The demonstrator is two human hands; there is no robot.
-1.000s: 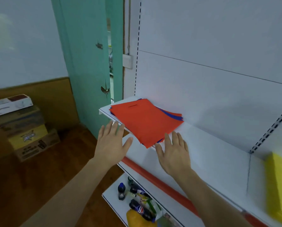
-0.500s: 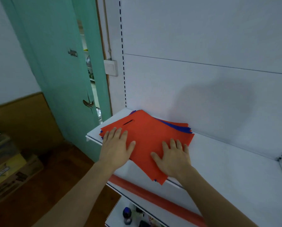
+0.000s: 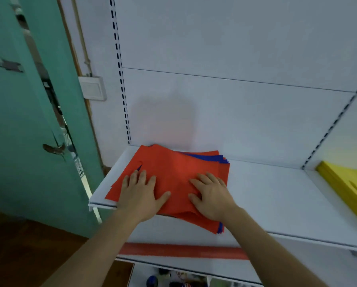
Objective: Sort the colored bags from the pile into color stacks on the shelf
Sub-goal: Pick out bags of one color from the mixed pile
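- Pile of bags (image 3: 173, 172) lies flat on the left end of the white shelf (image 3: 277, 204), close to the back panel; thin, sheet-like, matte.
- Top bag red, rectangular, with a small die-cut handle slot near its left side; blue shows through the slot.
- Blue bags (image 3: 206, 157) are sandwiched lower down: thin blue edges fan out at the pile's back right corner, and a blue sliver shows at the front right corner.
- Layers skewed, not squared up; the front corner overhangs toward the shelf's front edge.
- Left hand (image 3: 140, 193) flat, palm down on the pile's front left part, fingers straight and slightly spread, thumb out to the right. Pressing, nothing gripped.
- Right hand (image 3: 210, 195) palm down on the front right part, fingers a little bent with their tips on the red surface, thumb toward the left hand. Resting on it, no pinch visible.
- Hands near each other, not touching.
- Yellow stack (image 3: 345, 183) at the far right of the shelf, well apart from the pile; thick, neat layered edge, a handle slot visible.
- Shelf is smooth white metal; white back panel has slotted uprights; red strip (image 3: 181, 250) runs along the front edge below.
- Teal door (image 3: 28, 121) to the left, painted, with a metal latch; white wall switch (image 3: 92, 88) beside the frame.
- Lower shelf holds dark bottles (image 3: 152, 281), blurred.
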